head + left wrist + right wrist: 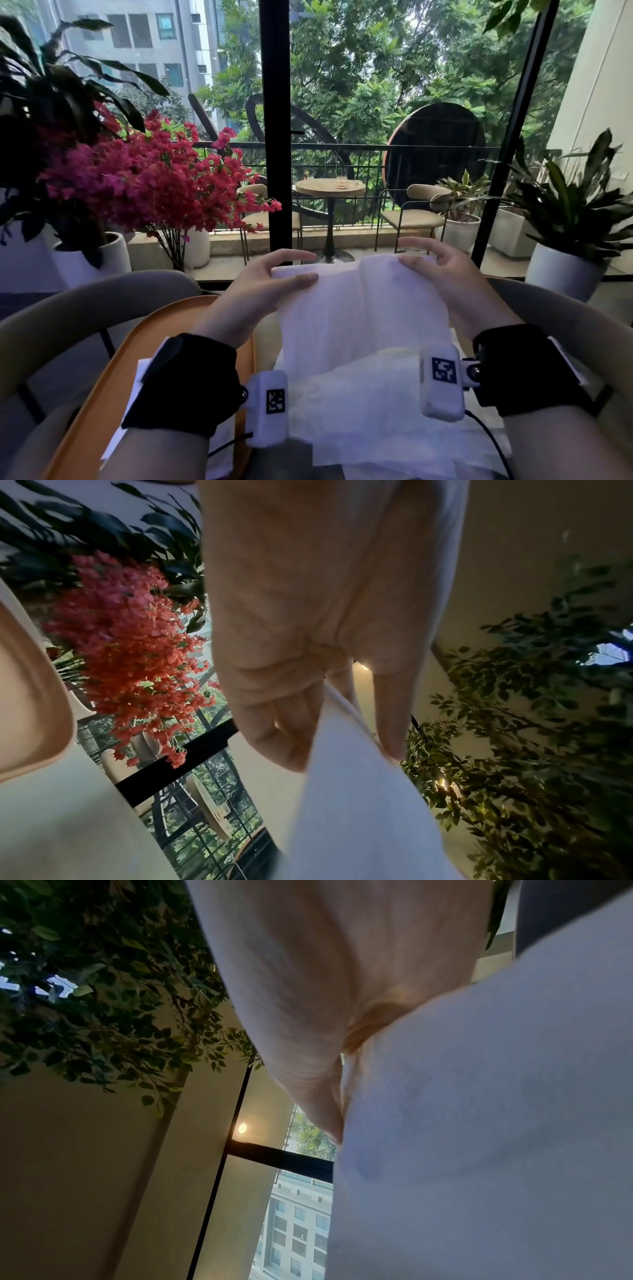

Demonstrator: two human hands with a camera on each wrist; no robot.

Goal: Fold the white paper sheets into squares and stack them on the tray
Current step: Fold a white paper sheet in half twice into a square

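Paper sheet (363,308) held up between both hands: left hand (253,294) at its upper left corner, right hand (448,274) at its upper right corner. Lower part of sheet drapes onto more paper (387,411) below. Tray (113,387) lies left of the sheet, under the left wrist; folded paper (142,370) on the tray. Flowering plant (144,178) behind, far left. Potted plant (568,219) behind, far right.

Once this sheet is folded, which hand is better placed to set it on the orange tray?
Probably the left hand. The orange tray lies on that side, directly under the left wrist, while the right hand pinches the far corner of the white sheet and would have to cross over.
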